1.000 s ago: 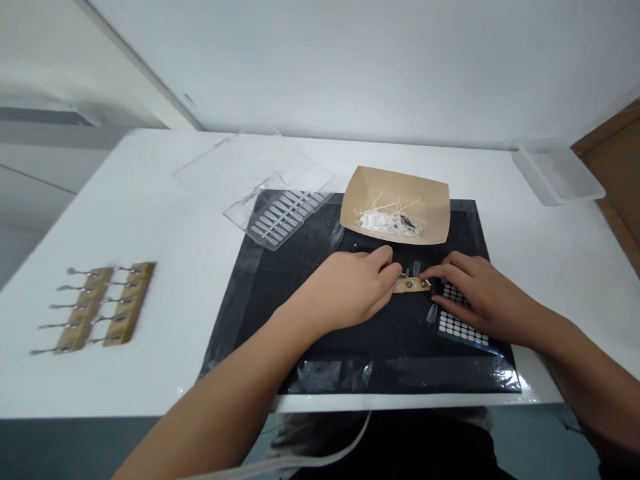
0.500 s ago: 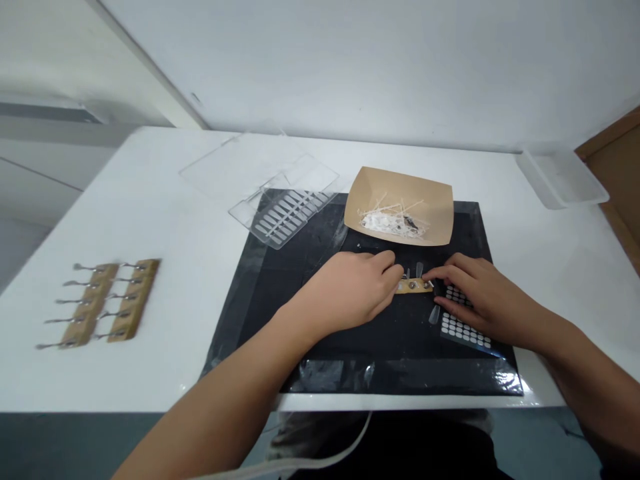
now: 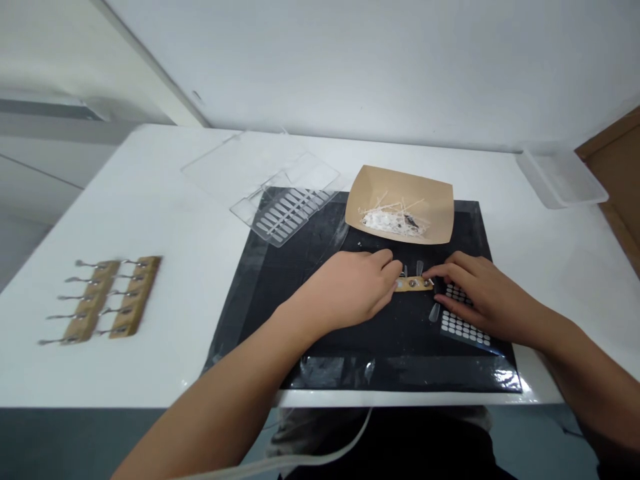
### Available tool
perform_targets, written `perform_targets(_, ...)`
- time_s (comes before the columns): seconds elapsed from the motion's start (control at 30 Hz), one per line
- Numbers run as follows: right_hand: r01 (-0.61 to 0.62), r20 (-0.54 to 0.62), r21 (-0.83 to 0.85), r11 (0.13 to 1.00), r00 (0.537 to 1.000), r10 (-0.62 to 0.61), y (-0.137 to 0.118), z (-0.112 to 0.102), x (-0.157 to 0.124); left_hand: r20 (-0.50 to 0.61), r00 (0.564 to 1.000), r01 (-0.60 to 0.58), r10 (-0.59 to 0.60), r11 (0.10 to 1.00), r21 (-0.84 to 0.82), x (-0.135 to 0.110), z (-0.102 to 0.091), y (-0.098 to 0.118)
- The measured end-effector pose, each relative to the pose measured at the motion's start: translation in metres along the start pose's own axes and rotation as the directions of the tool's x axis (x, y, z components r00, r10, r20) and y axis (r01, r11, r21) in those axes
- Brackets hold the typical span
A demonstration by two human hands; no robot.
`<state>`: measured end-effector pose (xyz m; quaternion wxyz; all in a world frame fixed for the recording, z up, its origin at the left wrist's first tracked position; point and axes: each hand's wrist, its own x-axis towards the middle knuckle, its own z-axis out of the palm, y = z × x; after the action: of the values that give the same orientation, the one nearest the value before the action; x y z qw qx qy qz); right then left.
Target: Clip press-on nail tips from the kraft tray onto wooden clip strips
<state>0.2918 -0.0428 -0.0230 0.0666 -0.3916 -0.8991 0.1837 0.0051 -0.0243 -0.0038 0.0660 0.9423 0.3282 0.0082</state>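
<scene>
A small wooden strip (image 3: 414, 285) with metal studs lies on the black mat (image 3: 280, 287). My left hand (image 3: 350, 290) is curled over the strip's left end and grips it. My right hand (image 3: 480, 293) pinches the strip's right end with its fingertips together. Clear nail tips (image 3: 419, 268) stand up from the strip. A loose clear tip (image 3: 434, 313) lies just below, beside a black sheet of white adhesive dots (image 3: 463, 327) under my right hand.
A brown paper tray (image 3: 430, 193) of white scraps sits behind my hands. An open clear plastic case (image 3: 287, 200) with nail tips lies at the back left. Two wooden strips with metal pins (image 3: 105, 300) rest at far left. A clear tub (image 3: 563, 177) stands at far right.
Both hands stay on the small strip with only slight finger shifts. The view has drifted a little.
</scene>
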Motion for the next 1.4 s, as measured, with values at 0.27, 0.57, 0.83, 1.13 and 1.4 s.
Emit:
perform_targets(0.27,-0.006,0.014,0.013,1.0,1.0,0.006,-0.0006,-0.0019,-0.0003,0.049,0.998,0.039,-0.038,0.999,-0.014,-0.0015,-0.0034,0.0021)
perform_targets(0.57,-0.003,0.007,0.021,1.0,1.0,0.003,0.0027,0.0005,0.0004,0.115,0.989,0.09,-0.088,0.996,-0.012,-0.0013,-0.0054,0.0035)
perform_targets(0.83,-0.019,0.006,0.01,1.0,1.0,0.019,-0.0009,-0.0012,-0.0003,0.103,0.992,0.081,-0.077,0.996,-0.034,-0.0031,-0.0043,0.0008)
perform_targets(1.13,-0.016,0.005,-0.003,1.0,1.0,0.016,0.0,-0.0001,-0.002,0.096,0.993,0.076,-0.073,0.997,-0.026,-0.0023,-0.0036,0.0007)
perform_targets(1.4,-0.023,0.01,-0.025,0.999,1.0,0.024,0.0,-0.0002,-0.0024,0.076,0.995,0.066,-0.064,0.998,-0.014,-0.0023,-0.002,0.0)
